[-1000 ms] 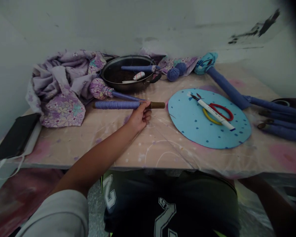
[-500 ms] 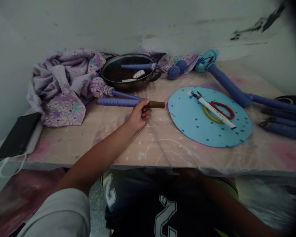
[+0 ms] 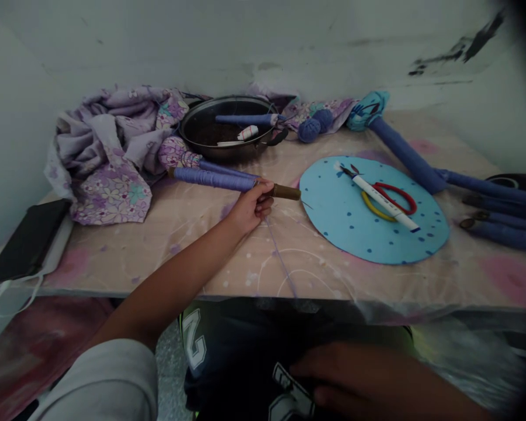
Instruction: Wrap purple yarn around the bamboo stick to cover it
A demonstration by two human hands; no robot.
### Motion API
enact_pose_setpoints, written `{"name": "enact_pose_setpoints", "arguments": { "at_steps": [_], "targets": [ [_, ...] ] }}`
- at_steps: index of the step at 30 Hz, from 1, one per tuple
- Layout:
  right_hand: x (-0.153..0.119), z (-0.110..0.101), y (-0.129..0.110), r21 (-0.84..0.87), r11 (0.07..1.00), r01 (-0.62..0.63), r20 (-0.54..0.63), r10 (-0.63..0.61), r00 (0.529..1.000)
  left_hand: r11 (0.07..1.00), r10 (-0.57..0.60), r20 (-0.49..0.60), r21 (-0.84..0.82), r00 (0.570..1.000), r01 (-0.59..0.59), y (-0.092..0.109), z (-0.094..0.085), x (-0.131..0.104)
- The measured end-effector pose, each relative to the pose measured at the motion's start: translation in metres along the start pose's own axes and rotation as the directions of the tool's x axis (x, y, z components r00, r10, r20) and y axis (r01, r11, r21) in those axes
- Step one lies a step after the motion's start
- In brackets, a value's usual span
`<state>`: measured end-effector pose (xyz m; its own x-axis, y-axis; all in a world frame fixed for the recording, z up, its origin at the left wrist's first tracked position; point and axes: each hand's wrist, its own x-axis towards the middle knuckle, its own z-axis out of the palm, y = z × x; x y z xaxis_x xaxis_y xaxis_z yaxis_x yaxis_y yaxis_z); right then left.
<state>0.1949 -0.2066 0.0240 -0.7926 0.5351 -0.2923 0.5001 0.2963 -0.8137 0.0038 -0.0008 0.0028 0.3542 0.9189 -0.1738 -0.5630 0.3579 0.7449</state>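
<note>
My left hand (image 3: 256, 206) is closed round a brown stick (image 3: 287, 192) near its right end, over the middle of the table. Purple yarn (image 3: 213, 178) is wound round the stick's left part. A thin strand (image 3: 280, 254) runs from beneath my left hand down to the table's front edge. Low in the picture, in front of my dark clothing, is my right hand (image 3: 322, 368), dark and blurred. Its fingers are smeared, and whether it holds anything cannot be made out.
Behind stands a black pan (image 3: 228, 153) with floral cloth (image 3: 109, 152) to its left and yarn balls (image 3: 309, 130) to its right. A blue oval board (image 3: 333, 216) carries a marker (image 3: 386, 202) and scissors. Wrapped sticks (image 3: 504, 231) lie right, a black case (image 3: 24, 240) left.
The right end of the stick has shifted slightly right and down, tilting it more. My right hand has come up into view from below the table edge.
</note>
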Motion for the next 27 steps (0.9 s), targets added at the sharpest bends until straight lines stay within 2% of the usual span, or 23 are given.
{"name": "enact_pose_setpoints", "arguments": {
  "at_steps": [1,2,3,4,5,6,7,9,12,15,17,19,20,23,24,25,26,27],
  "targets": [
    [0.002,-0.012,-0.005,-0.014,0.998,0.055,-0.045,-0.055,0.997,1.000,0.000,0.018,0.001,1.000,0.000,0.000,0.000,0.000],
    [0.006,-0.026,-0.008,-0.056,0.995,0.079,-0.177,-0.087,0.980,1.000,0.000,0.036,0.004,0.999,0.000,0.000,0.000,-0.001],
    [0.012,-0.042,-0.006,-0.098,0.993,0.060,-0.363,-0.092,0.927,1.000,0.000,0.052,0.009,0.999,-0.001,0.000,-0.001,-0.001],
    [0.021,-0.058,-0.001,-0.144,0.990,-0.005,-0.533,-0.073,0.843,1.000,0.000,0.066,0.016,0.998,-0.001,-0.001,0.000,-0.002],
    [0.032,-0.075,0.007,-0.176,0.981,-0.087,-0.672,-0.055,0.738,1.000,-0.001,0.077,0.023,0.997,-0.001,-0.001,0.000,-0.003],
    [0.044,-0.090,0.017,-0.170,0.973,-0.159,-0.761,-0.027,0.649,1.000,-0.002,0.084,0.030,0.996,-0.001,-0.001,0.000,-0.003],
    [0.057,-0.104,0.028,-0.147,0.969,-0.199,-0.786,0.008,0.619,0.999,-0.001,0.090,0.035,0.996,-0.002,-0.001,0.000,-0.004],
    [0.079,-0.124,0.046,-0.041,0.974,-0.221,-0.764,0.112,0.636,0.999,-0.004,0.108,0.043,0.994,-0.001,-0.001,0.000,-0.005],
    [0.098,-0.134,0.056,0.302,0.950,-0.081,-0.660,0.270,0.701,0.998,-0.012,0.138,0.057,0.990,0.004,-0.002,0.000,-0.005],
    [0.100,-0.130,0.051,0.555,0.822,0.126,-0.591,0.283,0.756,0.998,-0.017,0.147,0.061,0.989,0.008,-0.003,0.000,-0.005],
    [0.099,-0.127,0.049,0.612,0.761,0.215,-0.591,0.260,0.763,0.998,-0.021,0.153,0.061,0.988,0.012,-0.003,0.000,-0.005],
    [0.100,-0.124,0.052,0.588,0.767,0.258,-0.631,0.235,0.740,0.998,-0.022,0.155,0.063,0.988,0.013,-0.004,0.000,-0.005],
    [0.102,-0.123,0.054,0.539,0.795,0.278,-0.677,0.212,0.705,0.998,-0.020,0.156,0.068,0.988,0.009,-0.004,0.001,-0.005],
    [0.107,-0.121,0.062,0.270,0.899,0.345,-0.853,0.056,0.519,0.995,-0.010,0.176,0.103,0.984,-0.008,-0.005,0.001,-0.005],
    [0.108,-0.121,0.064,0.205,0.908,0.366,-0.881,0.008,0.473,0.993,-0.008,0.187,0.118,0.982,-0.014,-0.005,0.001,-0.006],
    [0.108,-0.122,0.064,0.193,0.902,0.385,-0.884,-0.010,0.466,0.991,-0.005,0.195,0.131,0.981,-0.021,-0.005,0.002,-0.006],
    [0.107,-0.122,0.064,0.239,0.884,0.402,-0.866,0.007,0.499,0.990,-0.001,0.201,0.141,0.980,-0.028,-0.005,0.002,-0.006],
    [0.106,-0.123,0.063,0.330,0.852,0.406,-0.824,0.050,0.564,0.988,0.005,0.205,0.151,0.979,-0.036,-0.006,0.002,-0.006]
  ]
}}
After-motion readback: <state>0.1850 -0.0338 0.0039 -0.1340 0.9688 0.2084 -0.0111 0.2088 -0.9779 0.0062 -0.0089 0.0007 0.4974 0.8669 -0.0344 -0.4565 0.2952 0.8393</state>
